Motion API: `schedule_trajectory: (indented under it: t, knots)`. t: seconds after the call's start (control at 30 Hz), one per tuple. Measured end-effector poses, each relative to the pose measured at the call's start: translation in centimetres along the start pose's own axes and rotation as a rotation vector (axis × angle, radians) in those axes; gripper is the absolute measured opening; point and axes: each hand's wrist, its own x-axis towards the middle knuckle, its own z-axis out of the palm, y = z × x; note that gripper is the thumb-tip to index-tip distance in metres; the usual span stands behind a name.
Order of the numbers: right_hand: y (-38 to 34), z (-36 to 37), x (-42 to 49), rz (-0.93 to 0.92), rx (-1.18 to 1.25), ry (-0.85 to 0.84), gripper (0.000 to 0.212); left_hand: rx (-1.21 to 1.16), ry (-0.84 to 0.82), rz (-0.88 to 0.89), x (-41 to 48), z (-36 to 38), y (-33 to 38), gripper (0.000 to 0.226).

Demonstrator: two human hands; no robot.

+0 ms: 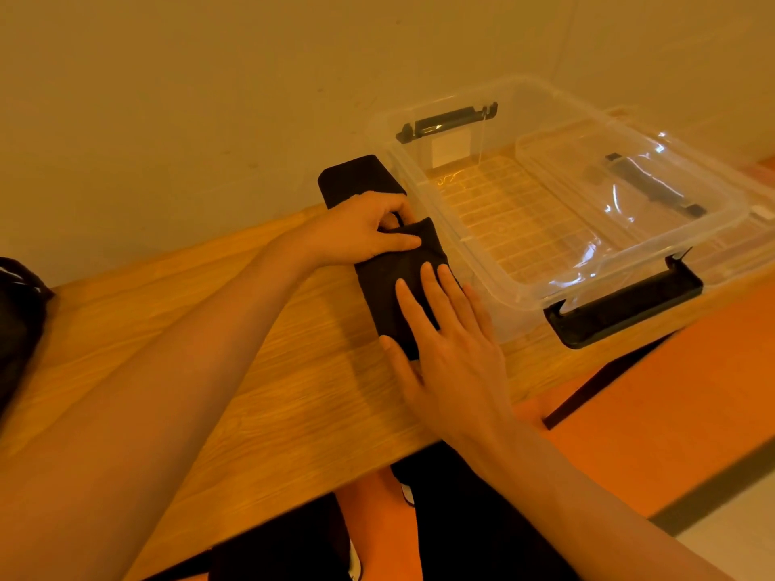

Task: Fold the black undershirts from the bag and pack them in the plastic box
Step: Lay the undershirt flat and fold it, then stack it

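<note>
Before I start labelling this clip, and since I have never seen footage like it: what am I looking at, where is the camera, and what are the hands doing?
There is no machine here: a person works with two bare hands, and the one camera sits on their head, looking forward and down. On the wooden table lies a black undershirt, folded into a long strip. The left hand pinches a fold near its middle; the right hand presses flat on its near end. Just right of it stands the clear plastic box, open; I see no shirt inside. The dark shape at the left edge is probably the bag.
</note>
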Motion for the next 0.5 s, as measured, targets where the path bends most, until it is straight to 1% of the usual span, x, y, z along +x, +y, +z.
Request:
schedule_trajectory:
  t: [0.07, 0.13, 0.17, 0.2, 0.23, 0.27, 0.3, 0.33, 0.37, 0.4, 0.43, 0.47, 0.5]
  knots:
    - [0.0, 0.2, 0.1, 0.017, -0.018, -0.038, 0.064, 0.324, 0.084, 0.053, 0.0, 0.3, -0.2, 0.030]
    - [0.1, 0.3, 0.2, 0.024, -0.043, -0.050, 0.065, 0.591, 0.201, 0.107, -0.7, 1.0, -0.2, 0.028]
    - [0.1, 0.3, 0.2, 0.024, -0.051, -0.054, 0.066, 0.671, 0.314, 0.124, -1.4, 1.6, -0.1, 0.025]
    - [0.1, 0.3, 0.2, 0.024, -0.054, -0.056, 0.067, 0.686, 0.467, 0.126, -2.5, 2.3, -0.3, 0.022]
    - [0.1, 0.3, 0.2, 0.024, -0.054, -0.057, 0.068, 0.632, 0.630, 0.096, -3.7, 3.1, -0.3, 0.019]
    - [0.1, 0.2, 0.3, 0.024, -0.053, -0.061, 0.069, 0.525, 0.764, 0.016, -5.0, 4.1, -0.6, 0.017]
    - [0.0, 0.2, 0.3, 0.026, -0.052, -0.065, 0.069, 0.379, 0.820, -0.108, -6.1, 5.0, -0.8, 0.017]
    - [0.0, 0.1, 0.3, 0.030, -0.052, -0.070, 0.069, 0.191, 0.776, -0.259, -6.7, 6.0, -1.0, 0.018]
    - [-0.1, 0.1, 0.3, 0.031, -0.052, -0.072, 0.069, -0.051, 0.671, -0.398, -7.1, 6.8, -1.1, 0.022]
    - [-0.2, 0.0, 0.3, 0.027, -0.051, -0.071, 0.069, -0.343, 0.566, -0.490, -7.2, 7.4, -1.2, 0.025]
    - [-0.2, 0.0, 0.1, 0.021, -0.050, -0.067, 0.068, -0.617, 0.492, -0.540, -7.2, 7.8, -1.2, 0.025]
    - [-0.2, -0.1, 0.0, 0.016, -0.046, -0.059, 0.068, -0.801, 0.459, -0.552, -7.1, 7.8, -1.2, 0.024]
    - [-0.1, -0.1, -0.1, 0.009, -0.041, -0.052, 0.068, -0.891, 0.459, -0.539, -7.0, 7.8, -1.3, 0.023]
